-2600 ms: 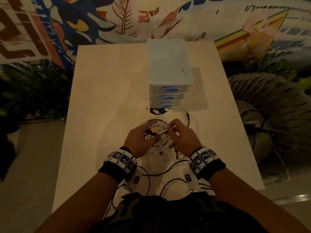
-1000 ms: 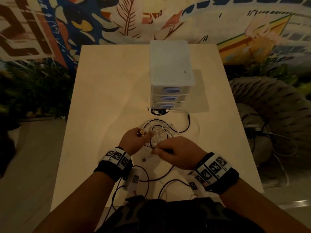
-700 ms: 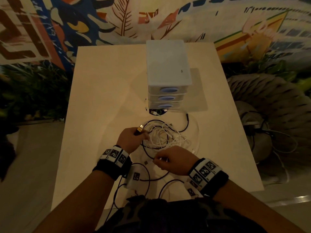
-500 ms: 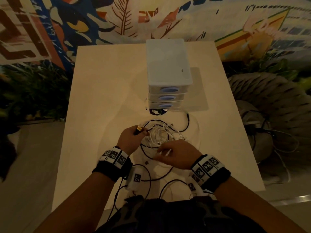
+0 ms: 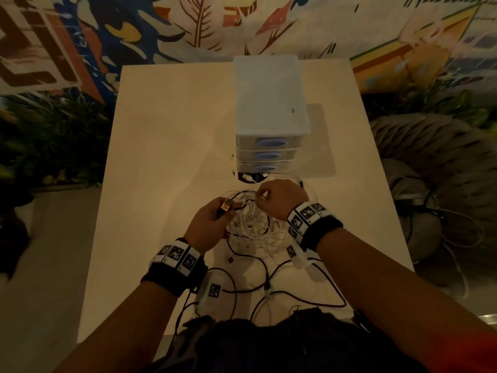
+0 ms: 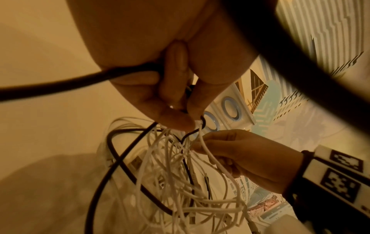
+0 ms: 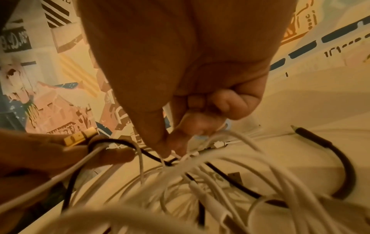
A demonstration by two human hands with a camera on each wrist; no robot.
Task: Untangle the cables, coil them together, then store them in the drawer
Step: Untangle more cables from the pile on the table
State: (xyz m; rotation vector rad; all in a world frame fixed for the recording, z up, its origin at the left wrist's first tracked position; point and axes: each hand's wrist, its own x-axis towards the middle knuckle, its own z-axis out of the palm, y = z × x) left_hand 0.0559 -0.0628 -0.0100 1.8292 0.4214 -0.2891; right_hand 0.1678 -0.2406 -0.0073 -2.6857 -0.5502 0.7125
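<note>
Left hand (image 5: 208,224) pinches yellow-tipped plug; right hand (image 5: 279,200) pinches white cables (image 5: 255,227), ends buried.

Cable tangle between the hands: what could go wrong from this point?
1. The right hand pinches a white cable still threaded through the black cable; pulling may tighten the snarl.
2. The left hand grips the black cable by its yellow-tipped plug, so tugging could strain the connector.
3. All three drawers look shut, and both hands are occupied.
</note>
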